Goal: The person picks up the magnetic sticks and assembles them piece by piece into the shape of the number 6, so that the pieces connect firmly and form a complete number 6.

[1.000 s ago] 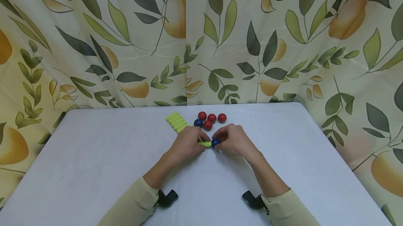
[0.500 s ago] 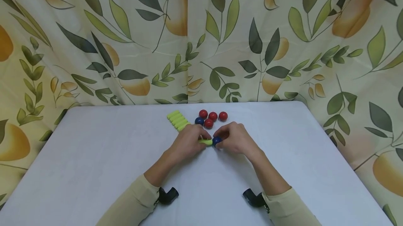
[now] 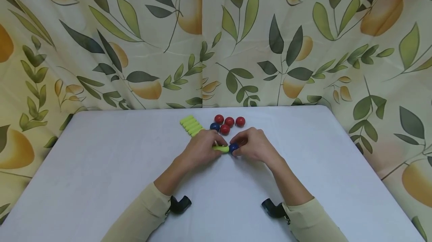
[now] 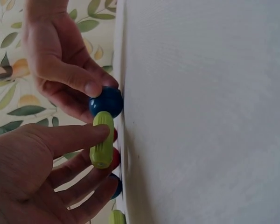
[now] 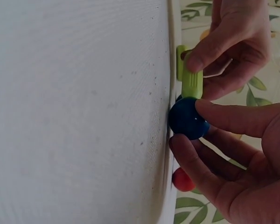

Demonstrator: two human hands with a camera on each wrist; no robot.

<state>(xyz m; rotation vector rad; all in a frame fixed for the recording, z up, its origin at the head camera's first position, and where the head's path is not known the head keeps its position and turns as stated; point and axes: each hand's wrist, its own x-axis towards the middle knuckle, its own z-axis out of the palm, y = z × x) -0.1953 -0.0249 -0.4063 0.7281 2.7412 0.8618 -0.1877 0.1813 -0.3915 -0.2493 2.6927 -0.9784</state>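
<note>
My left hand (image 3: pixel 202 146) pinches a yellow-green ribbed stick (image 4: pixel 102 149) between thumb and fingers. A glossy blue ball (image 5: pixel 187 119) is held by the thumb and fingertips of my right hand (image 3: pixel 254 144). One end of the stick touches the ball in both wrist views, and the two form a line just over the white tabletop. Behind my left hand, several matching green sticks (image 3: pixel 190 123) lie side by side in a row. Several red balls (image 3: pixel 229 121) and a second blue ball (image 3: pixel 214 126) sit grouped beyond my hands.
A white cloth covers the table (image 3: pixel 118 152). At its far edge hangs a curtain (image 3: pixel 236 39) printed with leaves and fruit. Black wrist cameras (image 3: pixel 180 205) show at both sleeve cuffs.
The head view has tilted slightly, so the table and everything on it appear a little higher. Both hands keep the stick end against the blue ball, with no clear shift between them.
</note>
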